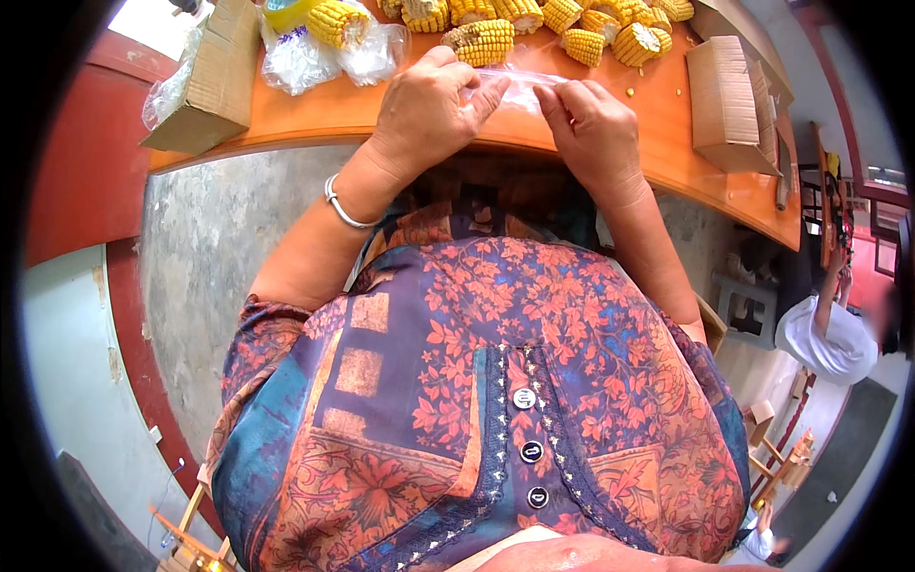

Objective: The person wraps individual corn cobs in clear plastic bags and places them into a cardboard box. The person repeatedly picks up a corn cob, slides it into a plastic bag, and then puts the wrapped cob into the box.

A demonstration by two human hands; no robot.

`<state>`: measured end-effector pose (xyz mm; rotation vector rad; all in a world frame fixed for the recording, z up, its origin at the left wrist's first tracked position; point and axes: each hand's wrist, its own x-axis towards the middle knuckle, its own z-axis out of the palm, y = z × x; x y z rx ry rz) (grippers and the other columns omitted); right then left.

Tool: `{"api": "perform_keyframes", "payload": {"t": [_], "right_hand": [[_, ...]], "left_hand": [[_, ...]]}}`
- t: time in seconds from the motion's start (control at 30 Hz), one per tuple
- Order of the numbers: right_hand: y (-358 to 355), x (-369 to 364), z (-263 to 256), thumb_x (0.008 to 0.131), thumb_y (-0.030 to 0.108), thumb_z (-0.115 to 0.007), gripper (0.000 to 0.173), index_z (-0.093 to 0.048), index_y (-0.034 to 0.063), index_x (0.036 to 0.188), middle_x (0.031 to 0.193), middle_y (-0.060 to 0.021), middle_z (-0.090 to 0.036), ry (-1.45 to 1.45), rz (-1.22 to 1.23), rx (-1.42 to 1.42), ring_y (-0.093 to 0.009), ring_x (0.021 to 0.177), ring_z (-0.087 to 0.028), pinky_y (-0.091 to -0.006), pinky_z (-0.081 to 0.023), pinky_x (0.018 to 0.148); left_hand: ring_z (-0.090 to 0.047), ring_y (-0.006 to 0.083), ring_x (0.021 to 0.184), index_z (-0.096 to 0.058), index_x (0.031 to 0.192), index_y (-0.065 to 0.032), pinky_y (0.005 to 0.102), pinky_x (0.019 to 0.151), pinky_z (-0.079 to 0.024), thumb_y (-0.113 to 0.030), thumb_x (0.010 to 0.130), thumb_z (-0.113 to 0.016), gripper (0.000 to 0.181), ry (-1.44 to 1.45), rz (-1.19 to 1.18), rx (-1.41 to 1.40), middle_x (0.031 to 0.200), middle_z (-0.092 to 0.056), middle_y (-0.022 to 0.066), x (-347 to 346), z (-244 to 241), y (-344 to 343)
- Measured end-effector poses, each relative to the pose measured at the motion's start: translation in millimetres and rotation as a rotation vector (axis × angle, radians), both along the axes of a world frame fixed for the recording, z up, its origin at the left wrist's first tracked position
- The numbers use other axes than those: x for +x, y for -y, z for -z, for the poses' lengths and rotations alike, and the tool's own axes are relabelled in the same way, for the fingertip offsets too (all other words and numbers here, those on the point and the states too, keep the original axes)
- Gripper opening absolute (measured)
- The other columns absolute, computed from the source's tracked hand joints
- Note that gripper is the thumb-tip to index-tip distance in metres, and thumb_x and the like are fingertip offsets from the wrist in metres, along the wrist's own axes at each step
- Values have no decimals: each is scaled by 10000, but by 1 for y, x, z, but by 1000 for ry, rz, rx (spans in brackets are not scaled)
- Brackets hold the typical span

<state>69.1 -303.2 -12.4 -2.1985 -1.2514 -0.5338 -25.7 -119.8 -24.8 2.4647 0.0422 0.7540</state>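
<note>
Between my two hands a clear plastic bag (pixel 525 87) is stretched just above the front edge of the wooden table (pixel 322 118). My left hand (pixel 436 104) pinches the bag's left end between thumb and fingers, with a silver bangle on the wrist. The right end is pinched by my right hand (pixel 593 129). Right behind the bag lies a piece of corn cob (pixel 480 43) with some darkened kernels. Several more cut corn cobs (pixel 586 46) are heaped at the back of the table. Whether the bag holds anything cannot be told.
An open cardboard box (pixel 214 79) stands at the table's left end, near crumpled clear plastic bags (pixel 304 61) and a yellow-green ring-shaped thing (pixel 286 14). Another cardboard box (pixel 725 104) is at the right. Loose kernels (pixel 630 92) lie between. A person in white (pixel 826 336) sits far right.
</note>
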Motion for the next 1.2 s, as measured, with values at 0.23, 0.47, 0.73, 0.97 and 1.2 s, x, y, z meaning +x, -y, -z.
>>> {"api": "perform_keyframes", "payload": {"t": [0.23,0.47,0.73,0.97,1.2], "right_hand": [[4,-3,6,869,183,-640,119,-589,77,852,798,-129,-615,34,-21,-113,-312,733,-634,-408,-517,636],[11,16,-10,860,145,-677,157,-679,68,996,931,-122,-652,-594,-278,85,-244,836,-645,-339,-532,689],[-70,62,-27,763,80,-654,273,-670,93,1036,970,-143,-659,-80,-352,-151,-321,965,-610,-423,-470,887],[-86,55,-31,786,85,-601,225,-635,42,1004,1027,-181,-608,-131,-209,-438,-374,1035,-551,-429,-448,902],[-76,57,-11,770,116,-671,356,-597,45,1112,1098,-224,-580,-250,-209,-273,-395,1093,-537,-451,-467,925]], "left_hand": [[-619,325,755,-588,844,-41,413,655,-515,-80,811,-676,101,27,-124,128,878,-576,128,7,22,1],[-597,331,786,-619,985,-32,389,684,-506,88,777,-581,243,127,18,-65,884,-562,146,-2,28,-6],[-550,338,757,-629,921,-7,376,664,-463,75,748,-575,199,180,110,-106,841,-536,167,6,37,-11],[-603,390,869,-658,984,-39,440,728,-522,53,753,-546,274,41,112,-139,957,-576,174,-3,32,-10],[-616,371,856,-664,985,-41,423,742,-527,42,755,-542,273,64,117,-130,979,-606,160,-3,28,-5]]}}
